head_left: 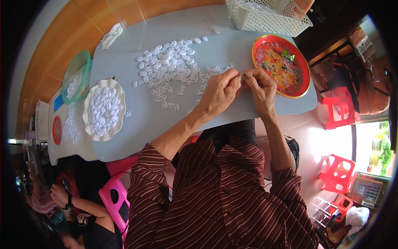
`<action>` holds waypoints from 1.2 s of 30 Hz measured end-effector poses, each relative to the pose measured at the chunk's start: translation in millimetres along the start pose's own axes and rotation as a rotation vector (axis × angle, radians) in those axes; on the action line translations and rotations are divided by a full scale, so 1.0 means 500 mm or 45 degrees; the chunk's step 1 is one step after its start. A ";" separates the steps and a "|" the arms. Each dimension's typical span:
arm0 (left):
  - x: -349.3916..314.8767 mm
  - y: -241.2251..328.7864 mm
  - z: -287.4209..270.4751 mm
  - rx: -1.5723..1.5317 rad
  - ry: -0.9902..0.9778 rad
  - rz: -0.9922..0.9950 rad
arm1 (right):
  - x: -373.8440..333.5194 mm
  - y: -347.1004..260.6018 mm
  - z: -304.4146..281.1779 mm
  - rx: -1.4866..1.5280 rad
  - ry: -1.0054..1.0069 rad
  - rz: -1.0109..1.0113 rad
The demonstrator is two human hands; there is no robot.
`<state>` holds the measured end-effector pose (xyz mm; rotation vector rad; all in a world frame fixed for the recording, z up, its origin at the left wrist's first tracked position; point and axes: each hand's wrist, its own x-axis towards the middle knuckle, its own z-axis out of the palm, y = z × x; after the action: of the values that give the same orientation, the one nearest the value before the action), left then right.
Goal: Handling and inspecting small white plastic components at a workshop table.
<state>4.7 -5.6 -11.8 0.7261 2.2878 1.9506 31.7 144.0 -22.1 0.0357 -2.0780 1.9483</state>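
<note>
My left hand [220,93] and my right hand [261,89] meet fingertip to fingertip above the table's near edge. Both are closed in a pinch, and whatever they hold is too small and hidden to name. Just beyond and left of them, a loose heap of small white plastic pieces [169,62], many showing two dark holes, spreads over the grey table [161,124]. Close to my right hand stands a round red tray [307,74] with a gold rim and a colourful patterned inside. Small bits and a green wrapper [287,55] lie in it.
A white scalloped dish [87,114] full of white pieces sits at the left, beside a green basket [88,74]. At the far right stands a white perforated basket [269,24]. Red stools [338,108] are on the floor; another person's arm [93,207] shows lower left.
</note>
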 end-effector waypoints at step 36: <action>0.097 0.020 -0.130 0.568 -0.164 -0.132 | -0.009 -0.022 -0.011 0.145 -0.110 0.185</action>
<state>-56.6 -46.2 23.6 0.7178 2.6426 1.3174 39.6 147.6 -12.0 -0.0072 -2.0726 2.1865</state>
